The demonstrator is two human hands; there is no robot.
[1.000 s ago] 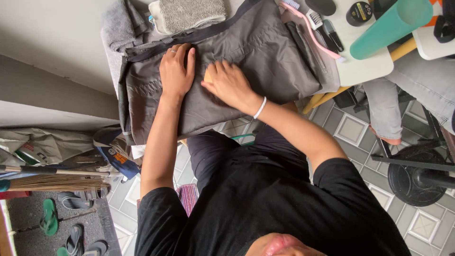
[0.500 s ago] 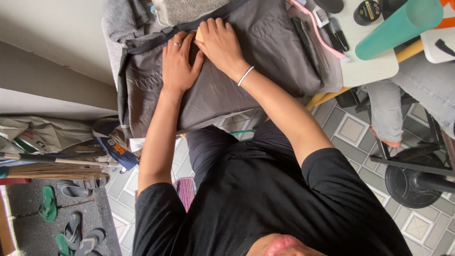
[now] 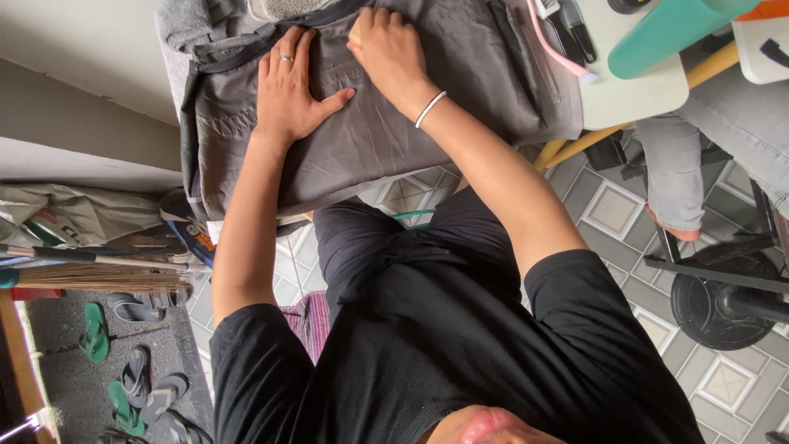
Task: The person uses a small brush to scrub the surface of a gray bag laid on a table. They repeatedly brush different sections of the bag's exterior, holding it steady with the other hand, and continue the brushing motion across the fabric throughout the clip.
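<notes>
Hands flat on a grey cloth

Grey cloth (image 3: 386, 123) lies spread out on the desk (image 3: 633, 94). It looks like a piece of clothing. It is dark grey, a bit wrinkled, with sewn lines near its left side and a dark band along the top edge. Its lower edge hangs a little over the desk's side, above the tiled floor (image 3: 616, 205).

The left hand (image 3: 288, 90) lies flat on the cloth. Its fingers are spread wide and hold nothing. One finger has a ring (image 3: 285, 57).

The right hand (image 3: 386, 49) rests on the cloth too, just beside the left hand, a bit higher up. Its fingers are bent down onto the cloth near the top band. I cannot tell if they pinch the cloth. A white band (image 3: 430, 108) sits on that wrist.

A pink strip (image 3: 559, 53) lies at the cloth's right edge. A teal tube (image 3: 666, 33) rests on the desk farther right. Another person's grey-clad leg (image 3: 682, 164) shows beside the desk. Slippers (image 3: 123, 386) and a broom (image 3: 99, 275) lie on the floor at the left.
</notes>
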